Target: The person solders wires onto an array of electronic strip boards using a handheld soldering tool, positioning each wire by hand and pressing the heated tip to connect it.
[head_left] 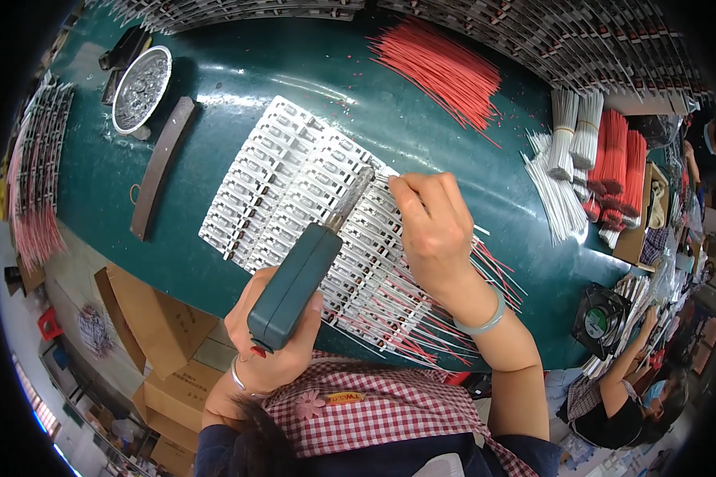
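Observation:
My left hand [272, 330] is wrapped round a dark green soldering gun [296, 282]. Its metal tip slants up to the far right part of a white block of plastic holders [282, 167], set in rows with small metal parts. Close by the tip, my right hand [436, 226] is closed in a pinch over the block's far right corner. What lies between its fingertips is too small to make out. Red and white wires [422, 326] run out from the block's near right rows, passing under my right forearm.
On the green table [239, 63] lie loose red wires [441, 71], bundled white wires [563, 135], red bundles [612, 159], a bowl of grey bits [142, 89] and a curved brown bar [163, 171]. A small fan [601, 318] stands right; another person [624, 397] works beyond it.

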A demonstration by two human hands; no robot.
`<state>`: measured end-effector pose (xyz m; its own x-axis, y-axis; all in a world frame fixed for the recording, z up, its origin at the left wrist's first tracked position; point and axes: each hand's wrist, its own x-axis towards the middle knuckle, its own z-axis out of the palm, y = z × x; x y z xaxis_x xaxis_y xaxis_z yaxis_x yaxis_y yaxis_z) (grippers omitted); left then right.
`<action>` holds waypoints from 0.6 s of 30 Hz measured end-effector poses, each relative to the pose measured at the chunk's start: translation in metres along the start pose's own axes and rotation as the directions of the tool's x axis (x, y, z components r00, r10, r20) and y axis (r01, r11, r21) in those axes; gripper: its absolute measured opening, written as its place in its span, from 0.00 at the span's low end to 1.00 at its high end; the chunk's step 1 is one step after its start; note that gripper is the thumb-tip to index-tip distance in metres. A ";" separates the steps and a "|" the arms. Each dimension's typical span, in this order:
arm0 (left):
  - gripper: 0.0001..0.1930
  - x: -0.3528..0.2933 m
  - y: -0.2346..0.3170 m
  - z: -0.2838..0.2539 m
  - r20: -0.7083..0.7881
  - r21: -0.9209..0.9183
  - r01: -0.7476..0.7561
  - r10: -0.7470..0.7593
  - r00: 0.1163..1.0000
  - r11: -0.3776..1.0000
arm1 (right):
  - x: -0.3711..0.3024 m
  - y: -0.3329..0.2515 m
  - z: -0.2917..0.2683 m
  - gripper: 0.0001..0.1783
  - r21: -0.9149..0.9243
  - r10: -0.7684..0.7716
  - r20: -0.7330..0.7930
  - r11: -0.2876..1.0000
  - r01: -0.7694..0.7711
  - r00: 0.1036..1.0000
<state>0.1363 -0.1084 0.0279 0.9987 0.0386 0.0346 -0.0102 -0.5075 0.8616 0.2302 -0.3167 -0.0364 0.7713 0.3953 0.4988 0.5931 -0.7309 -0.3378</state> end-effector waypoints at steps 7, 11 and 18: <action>0.11 0.000 -0.002 0.003 0.041 -0.022 0.060 -0.059 0.997 0.998 | 0.002 -0.001 -0.001 0.19 -0.002 0.000 0.013 1.000 0.000 1.000; 0.10 0.001 -0.002 0.005 0.032 -0.023 0.049 -0.048 0.998 0.999 | 0.003 -0.001 -0.002 0.19 -0.005 0.006 0.029 1.000 -0.006 1.000; 0.09 0.000 -0.001 0.005 0.002 0.031 0.027 -0.027 1.000 0.999 | 0.002 -0.002 -0.001 0.18 -0.014 0.009 0.030 1.000 -0.008 1.000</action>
<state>0.1366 -0.1122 0.0247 0.9987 0.0508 0.0104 0.0183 -0.5328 0.8460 0.2302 -0.3148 -0.0339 0.7830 0.4051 0.4721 0.5833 -0.7417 -0.3310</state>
